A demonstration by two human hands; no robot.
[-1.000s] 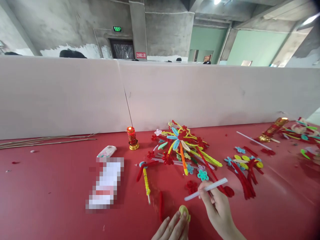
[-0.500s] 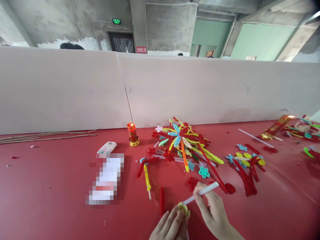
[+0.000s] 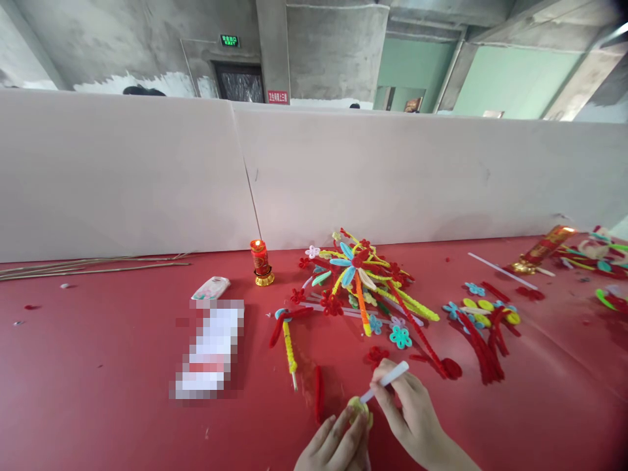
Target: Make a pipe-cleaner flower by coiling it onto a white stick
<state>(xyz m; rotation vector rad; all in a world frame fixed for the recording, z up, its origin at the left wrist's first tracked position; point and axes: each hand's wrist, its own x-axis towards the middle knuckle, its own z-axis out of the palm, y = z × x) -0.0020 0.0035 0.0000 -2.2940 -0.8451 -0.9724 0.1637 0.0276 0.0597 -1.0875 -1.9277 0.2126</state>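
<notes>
My left hand (image 3: 338, 439) is closed around a small pale yellow coiled disc (image 3: 359, 407) low in the head view, its fingertips over the disc's near side. My right hand (image 3: 415, 409) pinches a translucent white glue stick (image 3: 392, 374). The stick slants down to the left, and its lower end meets the disc's upper edge. Left of the hands lies a short red pipe cleaner (image 3: 318, 392). A red fuzzy flower (image 3: 377, 356) rests just beyond my right hand.
A pile of pipe-cleaner flowers and stems (image 3: 353, 275) lies ahead. Lit red candles stand at left (image 3: 260, 261) and lean at right (image 3: 544, 248). Yellow discs (image 3: 485, 305) and red strands (image 3: 483, 350) lie to the right. A white partition (image 3: 367, 176) edges the red table (image 3: 122, 418).
My right hand has shifted slightly left, bringing the glue stick with it. Its upper end has moved left and its tip stays at the disc. The left hand is nearly still.
</notes>
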